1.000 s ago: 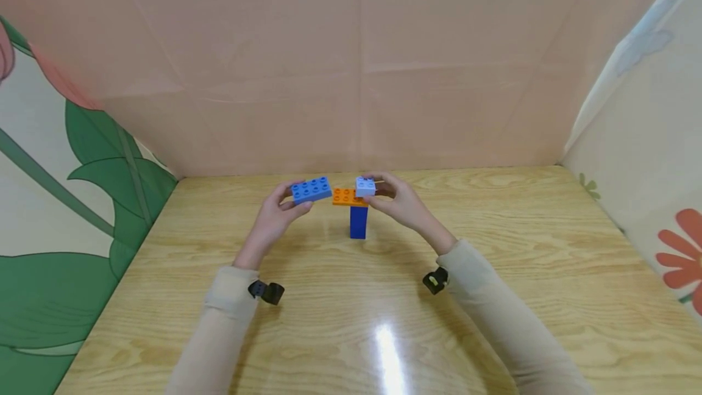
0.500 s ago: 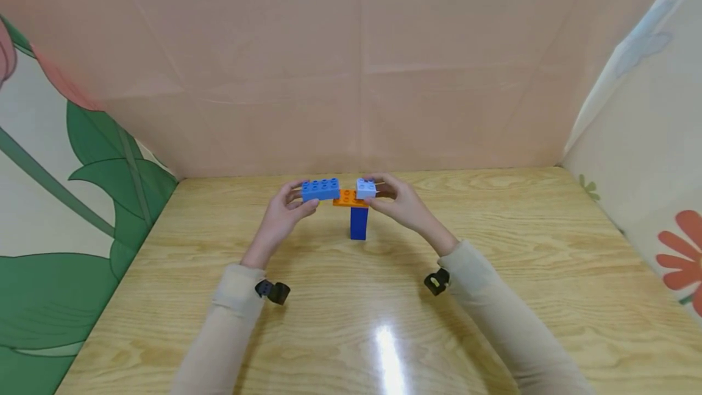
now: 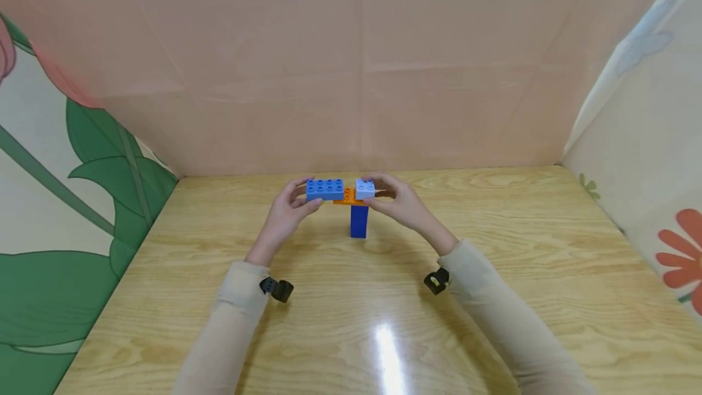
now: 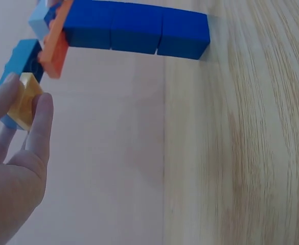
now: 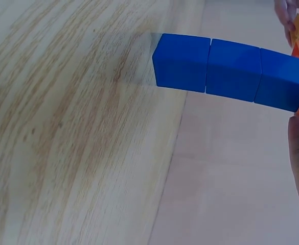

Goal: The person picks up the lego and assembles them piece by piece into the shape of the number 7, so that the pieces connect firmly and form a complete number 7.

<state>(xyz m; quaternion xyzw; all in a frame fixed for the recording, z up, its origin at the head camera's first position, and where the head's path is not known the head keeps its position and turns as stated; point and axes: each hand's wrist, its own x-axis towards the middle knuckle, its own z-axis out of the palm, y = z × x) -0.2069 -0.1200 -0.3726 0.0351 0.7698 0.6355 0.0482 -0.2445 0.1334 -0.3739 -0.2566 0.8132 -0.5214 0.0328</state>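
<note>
Left hand point(image 3: 285, 215): curled round a long blue brick point(image 3: 325, 189), pinched at its near and far sides; in the left wrist view a small yellow piece point(image 4: 24, 100) shows under that brick between the fingers point(image 4: 39, 127).
Right hand point(image 3: 403, 203): fingers closed on a small pale blue brick point(image 3: 365, 188), steadying the top of the stack from the right.
Stack: dark blue pillar point(image 3: 359, 222) upright on the worktop point(image 3: 493, 249), toward the far edge and about midway between the left and right edges; both wrist views show it as three blocks point(image 5: 231, 69) end to end.
Orange plate point(image 3: 347, 196): flat across the pillar top, overhanging to the left; pale blue brick seated on its right end.
Long blue brick, place: level with the pale blue one, over the left end of the orange plate and just beside the pale brick; cannot tell whether already pressed home or only resting on the studs.
Step in hand: seemingly the fitting of the long blue brick onto the plate's free end.
Next move, as a judgement: likely a straight downward press with studs lined up, right hand bracing the pillar against tipping, since the load sits off-centre to the left.
Surroundings: pink paper backdrop point(image 3: 351, 66) behind the far edge, leaf-patterned panel point(image 3: 66, 200) at the left edge.
</note>
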